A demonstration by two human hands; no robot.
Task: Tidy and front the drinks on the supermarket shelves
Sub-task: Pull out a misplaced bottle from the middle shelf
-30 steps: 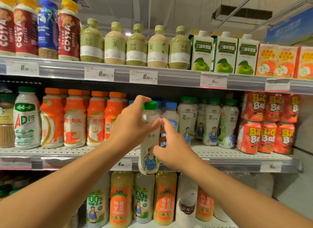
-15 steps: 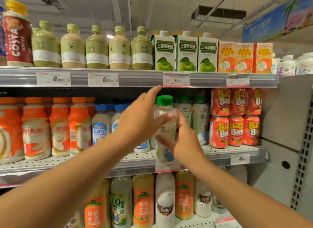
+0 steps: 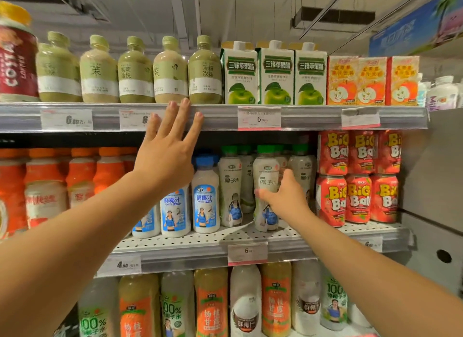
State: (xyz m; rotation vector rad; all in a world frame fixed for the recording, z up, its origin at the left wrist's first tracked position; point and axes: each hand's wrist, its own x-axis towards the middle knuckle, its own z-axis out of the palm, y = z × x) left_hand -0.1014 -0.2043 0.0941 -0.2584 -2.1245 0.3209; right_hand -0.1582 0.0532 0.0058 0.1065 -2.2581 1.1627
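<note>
A green-capped coconut water bottle (image 3: 266, 176) stands upright on the middle shelf (image 3: 200, 246), in the front row among other green-capped bottles (image 3: 230, 186). My right hand (image 3: 283, 196) is wrapped around its middle from the right. My left hand (image 3: 167, 148) is raised with fingers spread, empty, its fingertips over the upper shelf's price rail (image 3: 220, 118). Blue-capped coconut milk bottles (image 3: 205, 198) stand just left of the green-capped ones.
Orange-capped bottles (image 3: 80, 178) fill the middle shelf's left. Red Big Ball cans (image 3: 358, 178) are stacked at its right, by a grey side panel (image 3: 431, 186). Above stand green tea bottles (image 3: 135, 71) and apple cartons (image 3: 275, 76). Tall bottles (image 3: 245, 301) line the shelf below.
The green-capped bottle went from held in front of the shelf to standing on it. My left hand let go of it and lifted up, fingers spread. The view shifted right.
</note>
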